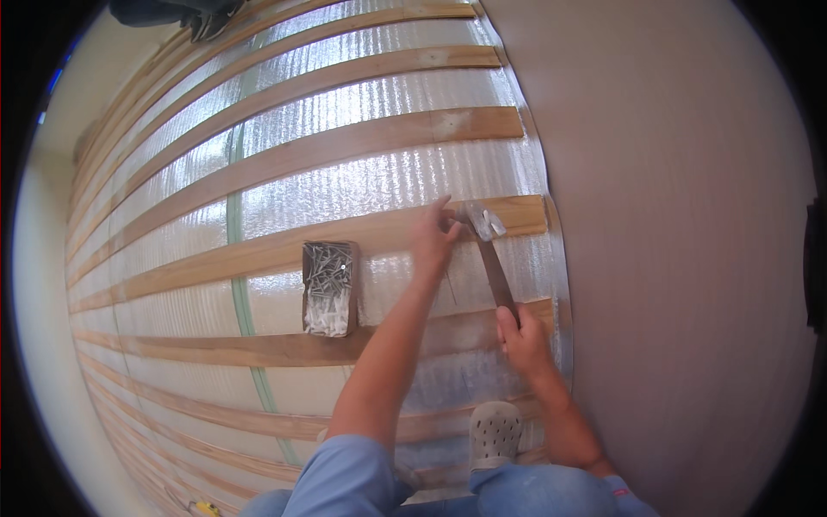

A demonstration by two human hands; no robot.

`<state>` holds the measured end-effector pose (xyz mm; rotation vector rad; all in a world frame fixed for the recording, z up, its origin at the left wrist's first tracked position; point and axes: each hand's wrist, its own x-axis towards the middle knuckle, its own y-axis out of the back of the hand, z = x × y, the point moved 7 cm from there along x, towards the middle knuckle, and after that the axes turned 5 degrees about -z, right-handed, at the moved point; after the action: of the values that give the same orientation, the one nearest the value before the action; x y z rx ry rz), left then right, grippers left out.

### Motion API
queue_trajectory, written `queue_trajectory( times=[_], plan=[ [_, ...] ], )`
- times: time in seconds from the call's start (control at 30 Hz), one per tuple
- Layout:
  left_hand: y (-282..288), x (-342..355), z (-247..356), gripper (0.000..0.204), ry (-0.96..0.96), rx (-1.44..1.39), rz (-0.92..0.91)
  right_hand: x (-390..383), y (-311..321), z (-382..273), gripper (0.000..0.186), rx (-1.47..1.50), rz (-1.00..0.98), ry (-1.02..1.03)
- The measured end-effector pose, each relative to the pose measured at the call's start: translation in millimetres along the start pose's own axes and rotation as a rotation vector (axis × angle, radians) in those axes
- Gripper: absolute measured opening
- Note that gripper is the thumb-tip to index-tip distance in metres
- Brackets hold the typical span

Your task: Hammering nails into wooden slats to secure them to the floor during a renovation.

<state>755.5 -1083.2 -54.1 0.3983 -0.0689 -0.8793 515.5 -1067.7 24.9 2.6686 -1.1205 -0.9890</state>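
Observation:
My right hand (pixel 524 343) is wrapped round the handle of a hammer (pixel 497 271). The hammer's head lies over a wooden batten (pixel 524 214) near that batten's right end, with white marks or bits showing there. Just left of the head, my left hand (pixel 433 241) has its fingers bent together close above the same batten. Whatever they pinch, if anything, is too small and blurred to make out. To the left of my left forearm stands an open cardboard box (pixel 355 297), with metal screws or nails (pixel 329 267) at its far end and white plastic wall plugs (pixel 327 315) at its near end.
Parallel wooden battens (pixel 388 133) run across silver foil underlay (pixel 345 177) with green tape (pixel 234 220). On the right is a smooth pinkish-brown surface (pixel 672 258). My shoe (pixel 496 431) rests below my hands. Someone's dark shoe (pixel 207 24) shows at the far left.

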Motion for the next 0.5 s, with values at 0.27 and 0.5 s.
queue_trajectory(
  times=[0.27, 0.5],
  plan=[
    [14, 7, -2, 0.058, -0.183, 0.034, -0.203, -50, 7, -94, 0.051, 0.325, -0.104, 0.59],
    [55, 4, 7, 0.066, -0.195, 0.612, -0.371, -7, 5, -7, 0.047, -0.01, 0.167, 0.569]
  ],
)
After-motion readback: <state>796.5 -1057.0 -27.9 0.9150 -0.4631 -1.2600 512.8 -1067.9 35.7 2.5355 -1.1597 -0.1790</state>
